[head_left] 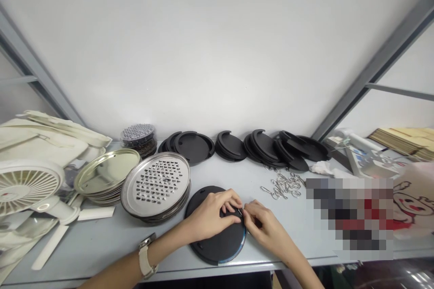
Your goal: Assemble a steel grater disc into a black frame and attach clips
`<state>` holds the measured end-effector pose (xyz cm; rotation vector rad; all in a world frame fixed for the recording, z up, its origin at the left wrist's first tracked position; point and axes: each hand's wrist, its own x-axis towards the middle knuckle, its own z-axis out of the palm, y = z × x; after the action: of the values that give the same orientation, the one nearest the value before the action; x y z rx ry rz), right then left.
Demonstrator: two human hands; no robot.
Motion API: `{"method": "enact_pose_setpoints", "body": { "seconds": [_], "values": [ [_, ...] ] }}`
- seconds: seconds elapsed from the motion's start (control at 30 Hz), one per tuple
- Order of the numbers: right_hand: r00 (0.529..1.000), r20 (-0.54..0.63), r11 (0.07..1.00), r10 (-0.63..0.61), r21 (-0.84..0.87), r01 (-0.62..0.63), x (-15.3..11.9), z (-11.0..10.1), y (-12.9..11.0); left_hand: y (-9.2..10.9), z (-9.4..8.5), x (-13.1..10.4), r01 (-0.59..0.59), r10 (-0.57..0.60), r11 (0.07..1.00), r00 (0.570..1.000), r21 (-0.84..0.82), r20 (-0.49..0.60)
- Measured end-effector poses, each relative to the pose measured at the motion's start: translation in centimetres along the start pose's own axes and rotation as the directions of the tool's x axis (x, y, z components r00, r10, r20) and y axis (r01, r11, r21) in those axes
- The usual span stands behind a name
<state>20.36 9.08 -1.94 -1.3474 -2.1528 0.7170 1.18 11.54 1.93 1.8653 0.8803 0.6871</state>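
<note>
A black round disc [217, 246] lies flat near the bench's front edge, with a small hole near its lower left and a shiny bluish strip along its lower right rim. My left hand [215, 214] rests over the disc, fingers bent and thumb stretched toward its right edge, holding it down. At that edge my right hand [262, 223] pinches a small metal piece [240, 211], which looks like a wire clip and is mostly hidden by the fingers. Behind my right hand is a loose pile of silver wire clips [283, 185].
Left of the disc stand stacked round metal grater plates [156, 185] and plain metal discs [106, 171]. A white fan [27, 187] sits at far left. Black notched trays [195, 146] line the wall. Wooden boards [407, 142] and a printed bag [412, 203] are at right.
</note>
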Motion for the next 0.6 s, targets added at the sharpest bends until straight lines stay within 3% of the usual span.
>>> {"method": "enact_pose_setpoints", "body": {
  "seconds": [0.6],
  "values": [
    [0.999, -0.034, 1.000, -0.028, -0.006, 0.028, 0.00, 0.02, -0.31, -0.08, 0.10, -0.02, -0.011, 0.011, 0.999, 1.000, 0.046, -0.013]
  ]
}}
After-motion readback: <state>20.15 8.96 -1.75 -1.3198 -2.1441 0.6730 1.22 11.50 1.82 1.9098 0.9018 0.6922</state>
